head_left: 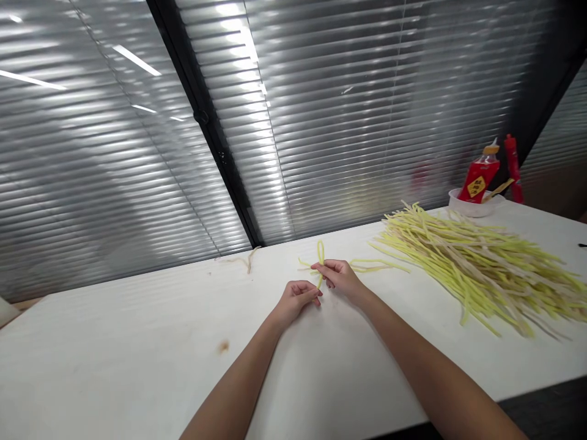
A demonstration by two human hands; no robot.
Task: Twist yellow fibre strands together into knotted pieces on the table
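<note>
A yellow pipe cleaner point(320, 249) stands bent into a narrow upright loop above the white table point(137, 354). My right hand point(338, 275) is closed in a pinch at the base of this loop. Just below and to the left, my left hand point(300, 298) pinches the lower end of the same pipe cleaner. Behind my right hand, a few loose yellow pipe cleaners point(378, 265) lie on the table, partly hidden by the fingers.
To the right spreads a large heap of yellow and beige pipe cleaners point(477, 263). Behind it, a white bowl point(472, 206) holds a red bottle point(479, 177) with an orange cap. Beige strands point(250, 261) lie near the back edge, before a window with blinds point(343, 122).
</note>
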